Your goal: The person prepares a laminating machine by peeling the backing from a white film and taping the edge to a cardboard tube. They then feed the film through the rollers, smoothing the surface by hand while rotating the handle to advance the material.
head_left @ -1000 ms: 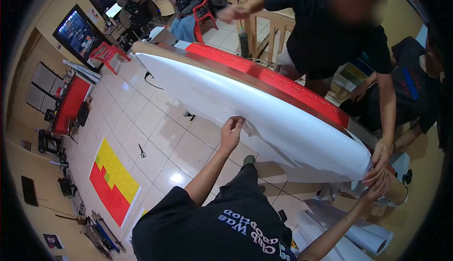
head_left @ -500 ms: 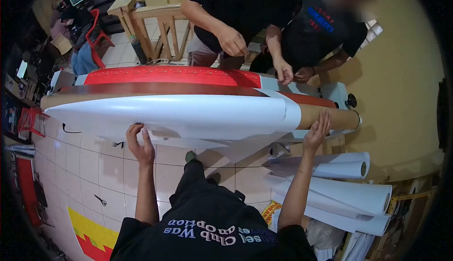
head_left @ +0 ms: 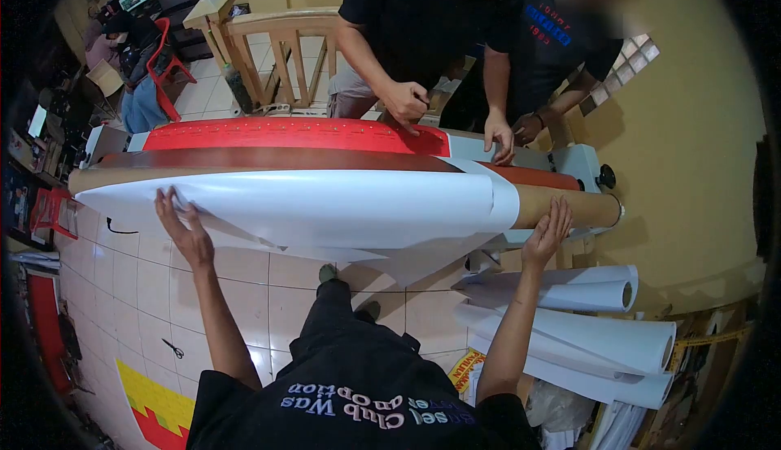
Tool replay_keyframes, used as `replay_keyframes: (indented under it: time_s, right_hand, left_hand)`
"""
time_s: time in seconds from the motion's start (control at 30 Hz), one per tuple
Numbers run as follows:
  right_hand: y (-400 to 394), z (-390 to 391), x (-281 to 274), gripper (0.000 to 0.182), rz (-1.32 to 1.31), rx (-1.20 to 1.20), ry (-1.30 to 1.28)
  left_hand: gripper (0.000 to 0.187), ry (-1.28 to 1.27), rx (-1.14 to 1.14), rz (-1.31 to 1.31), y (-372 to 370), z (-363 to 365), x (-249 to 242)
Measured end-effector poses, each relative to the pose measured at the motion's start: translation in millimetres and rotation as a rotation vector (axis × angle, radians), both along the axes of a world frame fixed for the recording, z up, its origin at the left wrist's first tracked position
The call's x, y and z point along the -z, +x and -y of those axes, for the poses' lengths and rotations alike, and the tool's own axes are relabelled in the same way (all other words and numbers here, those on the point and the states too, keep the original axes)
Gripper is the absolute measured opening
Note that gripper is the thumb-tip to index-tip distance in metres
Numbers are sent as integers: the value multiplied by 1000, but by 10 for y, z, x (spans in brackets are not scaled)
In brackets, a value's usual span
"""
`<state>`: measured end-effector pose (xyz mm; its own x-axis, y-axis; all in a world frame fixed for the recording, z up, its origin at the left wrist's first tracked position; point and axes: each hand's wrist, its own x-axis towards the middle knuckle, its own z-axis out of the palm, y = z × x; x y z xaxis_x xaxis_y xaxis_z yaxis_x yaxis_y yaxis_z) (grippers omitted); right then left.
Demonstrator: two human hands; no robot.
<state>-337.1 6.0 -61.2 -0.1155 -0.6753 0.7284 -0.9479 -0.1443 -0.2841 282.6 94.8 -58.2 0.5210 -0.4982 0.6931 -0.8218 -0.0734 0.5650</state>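
Observation:
A wide glossy white sheet (head_left: 325, 206) wraps around a long brown cardboard tube (head_left: 569, 208) lying across the machine in front of me. My left hand (head_left: 187, 229) rests against the sheet near its left end, fingers stretched and thumb apart. Flat against the bare right end of the tube lies my right hand (head_left: 548, 233), its fingers extended. Behind the tube, a red sheet (head_left: 285, 134) covers part of the machine bed. One co-worker's hand (head_left: 404, 104) touches that sheet while their other hand (head_left: 499, 134) reaches to the machine's right part.
Large white rolls (head_left: 586, 340) lie on the floor at right. Scissors (head_left: 173, 349) and a yellow-red sheet (head_left: 154, 401) are on the tiles at left. A second person (head_left: 561, 43) stands across the machine. A wooden railing (head_left: 281, 27) is behind.
My left hand has moved left along the white sheet, its fingers now spread wider. My right hand stays on the tube. The nearer co-worker's hands have lowered to the machine.

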Motion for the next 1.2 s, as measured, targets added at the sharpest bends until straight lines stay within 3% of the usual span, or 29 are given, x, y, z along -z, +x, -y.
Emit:
replay_keyframes:
  time_s: [0.2, 0.27, 0.3, 0.4, 0.43, 0.57, 0.93, 1.0, 1.03, 1.1, 1.2]
  right_hand:
    - [-2, 46, 52, 47, -16, 27, -52]
    - [22, 46, 51, 49, -13, 42, -47]
    - [32, 52, 51, 50, -6, 53, -46]
    - [26, 65, 84, 52, 31, 45, -48]
    - [43, 67, 81, 54, 51, 32, -53]
    - [46, 38, 62, 54, 26, 95, 18]
    - [250, 52, 8, 54, 209, 88, 24]
    - [276, 63, -1, 54, 240, 111, 35]
    - [280, 53, -6, 54, 278, 134, 38]
    - [216, 59, 33, 55, 284, 134, 47]
    - [149, 44, 61, 56, 278, 148, 38]
  left_hand:
    - [58, -4, -164, -145, 780, 126, 136]
    - [71, -252, -53, -649, 879, 157, 0]
    - [71, -247, -54, -656, 922, 174, -35]
    - [102, -297, -73, -840, 1050, 171, -23]
    - [104, -245, -39, -781, 1274, 140, 198]
    - [102, -223, -59, -728, 947, 272, -20]
    - [90, -236, -82, -756, 1031, 216, 136]
    - [91, -230, -71, -743, 1181, 113, 335]
    - [91, -179, -103, -615, 1294, 31, 462]
    - [90, -260, -90, -736, 1092, 218, 232]
    - [92, -310, -69, -814, 1160, 205, 286]
